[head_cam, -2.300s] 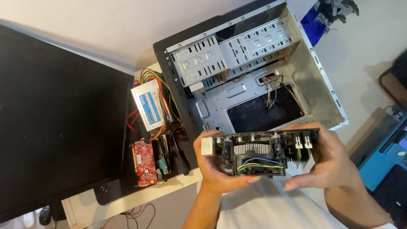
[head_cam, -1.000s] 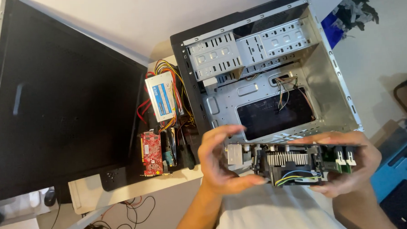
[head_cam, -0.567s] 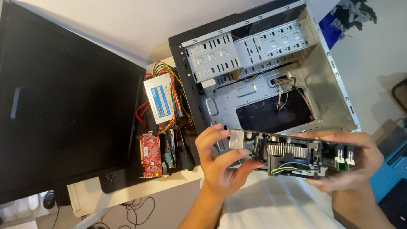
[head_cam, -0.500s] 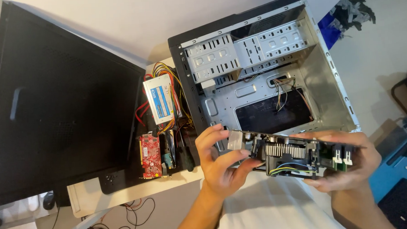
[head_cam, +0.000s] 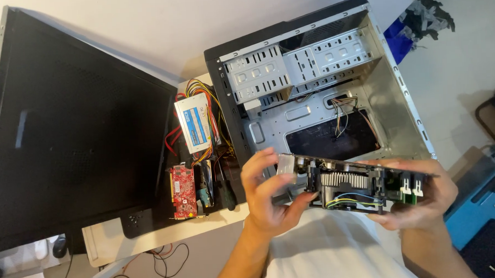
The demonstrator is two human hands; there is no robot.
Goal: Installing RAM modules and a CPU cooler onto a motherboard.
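Observation:
I hold a motherboard [head_cam: 354, 185] with a round finned cooler and thin coloured wires, edge-on in front of my chest. My left hand [head_cam: 267, 194] grips its left end, by the silver port block. My right hand [head_cam: 425, 199] holds the right end, near the white slot clips. Just beyond the board lies an open, bare computer case [head_cam: 317, 92] on its side, with drive cages at the top and loose front-panel wires [head_cam: 345, 111] inside.
A large black side panel [head_cam: 77, 139] lies at left. Between it and the case sit a power supply [head_cam: 193, 123] with a bundle of cables, a red expansion card [head_cam: 183, 190] and a screwdriver [head_cam: 224, 188]. Cables hang below the white table edge [head_cam: 168, 235].
The board has gone from level under my chest to lifted and tilted toward the case opening. My left hand closed on its left end after being open beside it.

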